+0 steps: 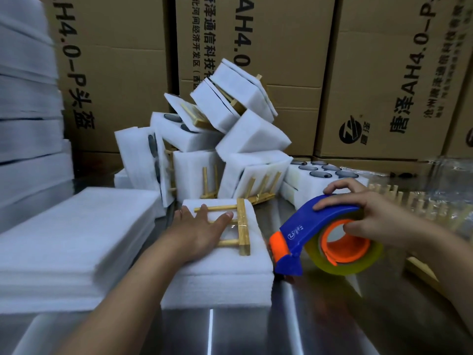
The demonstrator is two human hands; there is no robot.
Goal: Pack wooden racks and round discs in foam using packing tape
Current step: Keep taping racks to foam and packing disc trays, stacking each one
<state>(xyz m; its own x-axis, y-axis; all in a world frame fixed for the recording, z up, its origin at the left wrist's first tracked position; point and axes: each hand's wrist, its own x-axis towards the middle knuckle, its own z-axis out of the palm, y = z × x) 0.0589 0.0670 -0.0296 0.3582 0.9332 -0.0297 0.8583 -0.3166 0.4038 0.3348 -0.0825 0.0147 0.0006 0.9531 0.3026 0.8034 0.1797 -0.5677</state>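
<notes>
Starting at the far left, a tall stack of foam sheets [25, 98] is seen, blurred and cut off by the frame edge. Beside it, a lower pile of flat foam sheets [76, 239] is laid on the steel bench [332, 316].

The left hand [202, 231] is pressed flat, fingers straight, on a wooden rack [242, 226], which lies on a foam block [225, 278] near the middle of the bench. The rack's long bar is run from far to near, and its pegs are pointed left, under the fingers. The middle pegs are partly hidden by the hand.

Behind, a heap of wrapped foam bundles [230, 139] is tumbled against cardboard boxes [384, 73]; rack ends and dark edges are left poking out of several bundles, but little more can be made out.

To the right of the block, a blue and orange tape dispenser [314, 234] is gripped by the right hand [371, 216], fingers curled over its top and thumb set against the orange core. Its orange cutting end is aimed left at the block's right side, just beside it; contact cannot be judged. The yellowish tape roll [358, 262] is rested on the bench.

Behind the right hand, dark round discs [320, 174] are seated in a foam tray [294, 183]. At the far right, loose racks [414, 201] are blurred under clear plastic and partly hidden by the forearm.
</notes>
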